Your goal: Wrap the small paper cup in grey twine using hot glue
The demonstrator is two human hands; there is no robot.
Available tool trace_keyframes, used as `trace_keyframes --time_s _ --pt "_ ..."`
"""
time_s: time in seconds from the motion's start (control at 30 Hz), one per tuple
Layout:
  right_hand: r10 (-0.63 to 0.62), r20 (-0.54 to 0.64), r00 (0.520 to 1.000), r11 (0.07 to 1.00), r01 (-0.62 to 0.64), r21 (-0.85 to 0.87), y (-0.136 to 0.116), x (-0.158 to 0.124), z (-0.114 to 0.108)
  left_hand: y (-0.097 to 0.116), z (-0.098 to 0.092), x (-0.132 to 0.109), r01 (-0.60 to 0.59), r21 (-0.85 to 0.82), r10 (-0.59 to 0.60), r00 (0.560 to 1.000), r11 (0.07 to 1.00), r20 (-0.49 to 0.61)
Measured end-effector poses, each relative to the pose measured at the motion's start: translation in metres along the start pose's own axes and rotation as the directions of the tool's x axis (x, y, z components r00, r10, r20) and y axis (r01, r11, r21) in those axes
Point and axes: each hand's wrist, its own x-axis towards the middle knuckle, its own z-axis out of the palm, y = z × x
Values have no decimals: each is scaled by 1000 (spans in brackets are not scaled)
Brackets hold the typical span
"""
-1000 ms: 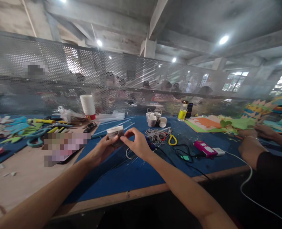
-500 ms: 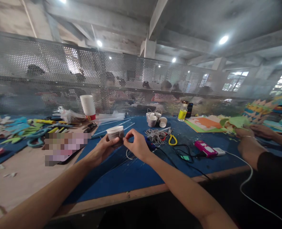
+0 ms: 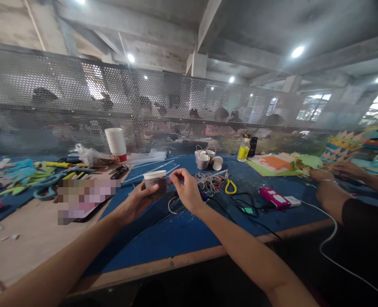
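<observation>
My left hand (image 3: 137, 200) is closed around a small paper cup (image 3: 155, 180), which has a white rim and a grey-brown outer band. The cup stands roughly upright above the blue mat (image 3: 138, 251). Just to its right, apart from the wall, my right hand (image 3: 188, 191) has thumb and forefinger pinched together; what is between them is too small to make out. A pale cord loop (image 3: 169, 206) hangs below, between the hands. Beyond my right hand lie a tangle of grey cord (image 3: 210, 181) and yellow-handled pliers (image 3: 230, 186).
Several small cups, some with handles (image 3: 203, 160), stand at the back, left of a bottle (image 3: 243, 148). Stacked white cups (image 3: 116, 143), scissors (image 3: 46, 187) and a phone (image 3: 89, 204) are leftward. A magenta device (image 3: 274, 198) has cables. A co-worker's arm (image 3: 331, 196) reaches in from the right.
My right hand has moved slightly right, away from the cup's side, with its fingers still pinched. The cup stays in my left hand, nearly in place.
</observation>
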Motion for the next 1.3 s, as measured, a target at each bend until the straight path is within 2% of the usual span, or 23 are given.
trace_keyframes --time_s 0.5,0.9,1.3 --pt "52 -26 998 998 -51 39 5 1 -1 -5 -7 3 21 26 -24 996 999 90" --pt "62 -3 998 998 -62 3 9 1 -1 2 0 -1 36 18 -37 997 999 60" --pt "94 5 996 996 -94 -9 10 2 -1 -2 -4 1 43 -3 -43 998 999 53"
